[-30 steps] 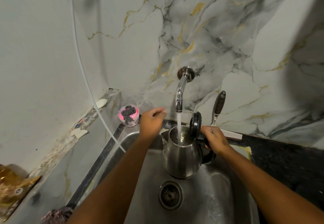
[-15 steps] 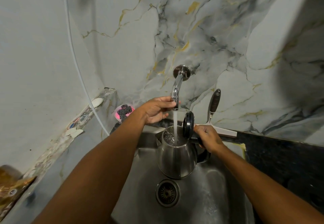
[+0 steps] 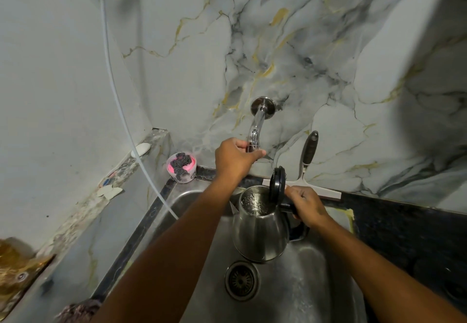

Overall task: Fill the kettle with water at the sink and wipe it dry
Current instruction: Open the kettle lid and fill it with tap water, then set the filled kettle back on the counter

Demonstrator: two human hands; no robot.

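A steel kettle [image 3: 257,231] stands in the steel sink [image 3: 313,272] below the wall tap [image 3: 256,130], its black lid [image 3: 277,182] flipped up. Water with bubbles shows inside it. My right hand [image 3: 304,202] grips the kettle's black handle on the right. My left hand [image 3: 233,159] is closed around the lower end of the tap. No water stream is visible from the tap.
A pink tub with a dark scrubber [image 3: 181,167] sits at the sink's back left corner. A squeegee [image 3: 307,160] leans on the marble wall behind the kettle. The drain [image 3: 241,281] lies in front of the kettle. A white hose [image 3: 118,110] hangs at left. Dark counter [image 3: 404,236] lies right.
My left hand reached from the sink's left up to the tap and closed on it. The water stream that ran into the kettle has stopped. The kettle stays in place.
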